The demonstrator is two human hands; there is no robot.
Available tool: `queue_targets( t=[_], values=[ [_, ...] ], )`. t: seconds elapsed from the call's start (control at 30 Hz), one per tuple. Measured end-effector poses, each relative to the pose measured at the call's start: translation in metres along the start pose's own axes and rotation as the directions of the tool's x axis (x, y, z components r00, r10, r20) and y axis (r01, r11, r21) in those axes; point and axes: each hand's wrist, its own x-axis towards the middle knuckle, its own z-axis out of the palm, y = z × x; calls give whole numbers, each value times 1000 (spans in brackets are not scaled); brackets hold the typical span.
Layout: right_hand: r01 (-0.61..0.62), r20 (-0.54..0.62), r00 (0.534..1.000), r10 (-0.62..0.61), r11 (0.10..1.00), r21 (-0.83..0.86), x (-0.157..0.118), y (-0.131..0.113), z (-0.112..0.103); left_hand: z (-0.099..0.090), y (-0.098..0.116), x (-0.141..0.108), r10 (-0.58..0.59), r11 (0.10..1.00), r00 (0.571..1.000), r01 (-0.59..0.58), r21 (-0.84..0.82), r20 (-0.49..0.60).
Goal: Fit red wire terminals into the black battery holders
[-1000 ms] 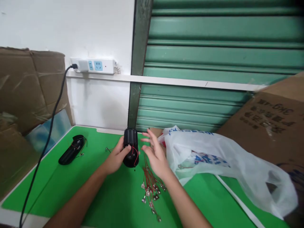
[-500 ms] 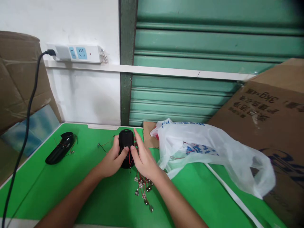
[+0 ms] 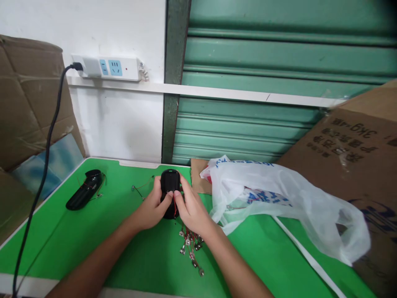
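Note:
Between my two hands is a black plastic housing (image 3: pixel 170 180), rounded at both ends, with thin red wires (image 3: pixel 175 203) coming from its middle. My left hand (image 3: pixel 156 205) grips its left side, the thumb pressed on the front. From the right, my right hand (image 3: pixel 190 207) holds the other side, its thumb beside the left one near the wires. Below my right hand lies a bunch of small metal parts on red wires (image 3: pixel 190 246). A small wired part (image 3: pixel 134 188) rests left of my left hand. Further left is a second black housing (image 3: pixel 84 190) with thin wires.
A white plastic bag (image 3: pixel 263 194) lies at the right, by a large cardboard box (image 3: pixel 335 153). A power strip (image 3: pixel 108 68) is on the wall, with a black cable (image 3: pixel 48 153) hanging at the left. A green shutter (image 3: pixel 248 58) stands behind the green table (image 3: pixel 142 256).
The whole view has shifted, so the scene sits slightly further right. Both hands keep hold of the black housing, with the thumbs still at its middle.

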Motion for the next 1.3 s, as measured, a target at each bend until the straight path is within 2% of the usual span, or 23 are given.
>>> queue_targets(
  t=[0.87, 1.0, 1.07, 1.13, 1.2, 1.3],
  values=[
    [-110, -27, 993, 112, 992, 65, -1, -5, 11, 9, 0, -2, 51, 998, 997, -50, 30, -59],
    [-124, -5, 992, 125, 987, 100, 0, -5, 4, 9, -5, 0, 2, 998, 997, -7, -64, -74],
    [-149, 2, 989, 150, 979, 139, 1, -6, -1, 8, -11, 5, -49, 983, 993, 29, -180, -106],
    [-206, 12, 978, 208, 956, 210, 3, -6, -4, 6, -20, 10, -113, 932, 981, 50, -360, -156],
    [-279, 58, 960, 275, 914, 295, 4, -7, -7, 6, -29, 16, -160, 858, 966, 33, -513, -205],
    [-377, 128, 926, 355, 852, 364, 6, -11, -8, 6, -37, 19, -167, 831, 941, -26, -555, -294]
  ],
)
